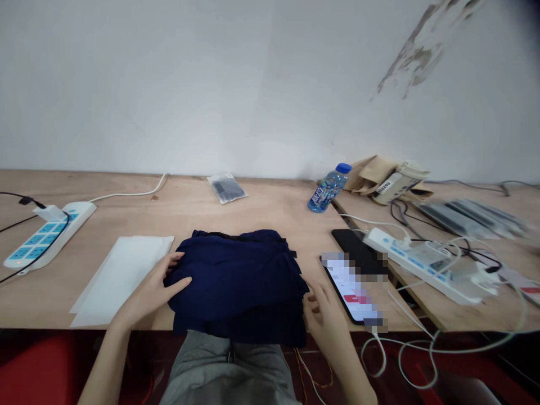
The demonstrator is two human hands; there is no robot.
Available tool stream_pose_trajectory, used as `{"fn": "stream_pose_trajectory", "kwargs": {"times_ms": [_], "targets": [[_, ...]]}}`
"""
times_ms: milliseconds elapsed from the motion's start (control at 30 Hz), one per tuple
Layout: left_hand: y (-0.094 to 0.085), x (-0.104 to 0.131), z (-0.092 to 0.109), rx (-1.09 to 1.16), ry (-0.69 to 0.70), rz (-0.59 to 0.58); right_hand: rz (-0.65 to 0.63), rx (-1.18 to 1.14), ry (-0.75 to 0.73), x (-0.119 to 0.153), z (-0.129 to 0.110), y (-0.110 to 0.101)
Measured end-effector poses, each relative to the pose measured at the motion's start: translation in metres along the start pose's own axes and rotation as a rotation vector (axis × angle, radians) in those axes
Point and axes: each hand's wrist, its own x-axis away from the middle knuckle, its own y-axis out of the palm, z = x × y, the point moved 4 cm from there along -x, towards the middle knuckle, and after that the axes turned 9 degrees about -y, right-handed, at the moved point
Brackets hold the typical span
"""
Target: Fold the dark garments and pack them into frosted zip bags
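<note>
A stack of folded dark navy fabric [240, 275] lies at the table's front edge, its lower part hanging slightly over it. My left hand [162, 281] rests at the stack's left side, thumb and fingers spread apart, the thumb lying on top of the fabric. At the right side, my right hand [323, 306] touches the fabric's edge with loosely bent fingers that stand a little apart. White translucent sheets or bags [120, 275] lie flat to the left of the stack, partly behind my left forearm.
A power strip [50, 236] lies far left, another [430, 264] right among cables. A lit phone [348, 287] and black device [354, 250] sit beside my right hand. Farther back are a small packet [228, 187], blue-capped bottle [329, 188], coffee cup [400, 183] and plastic-wrapped packs [468, 218].
</note>
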Motion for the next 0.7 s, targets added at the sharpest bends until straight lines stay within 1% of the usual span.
{"fn": "stream_pose_trajectory", "kwargs": {"times_ms": [67, 100, 167, 233, 300, 400, 500, 600, 700], "targets": [[-0.001, 0.016, 0.009, -0.117, 0.099, 0.118, -0.023, -0.022, -0.097, -0.006, -0.01, 0.0], [0.002, 0.026, 0.013, -0.174, 0.142, 0.14, -0.019, -0.019, -0.126, -0.009, -0.013, 0.0], [0.013, 0.045, 0.02, -0.271, 0.207, 0.147, 0.004, 0.001, -0.164, -0.013, -0.016, -0.002], [0.027, 0.061, 0.02, -0.338, 0.226, 0.179, 0.011, 0.02, -0.2, -0.016, -0.013, 0.0], [0.038, 0.07, 0.016, -0.383, 0.213, 0.251, -0.011, 0.029, -0.248, -0.017, -0.008, 0.003], [0.045, 0.075, 0.006, -0.403, 0.183, 0.332, -0.014, 0.044, -0.271, -0.016, 0.0, 0.008], [0.042, 0.074, 0.002, -0.357, 0.205, 0.368, 0.024, 0.021, -0.249, -0.015, 0.003, 0.005], [0.035, 0.072, 0.008, -0.263, 0.228, 0.414, -0.015, -0.004, -0.282, -0.017, -0.004, 0.001], [0.03, 0.067, 0.022, -0.144, 0.19, 0.494, -0.02, 0.012, -0.315, -0.021, -0.017, -0.008]]}}
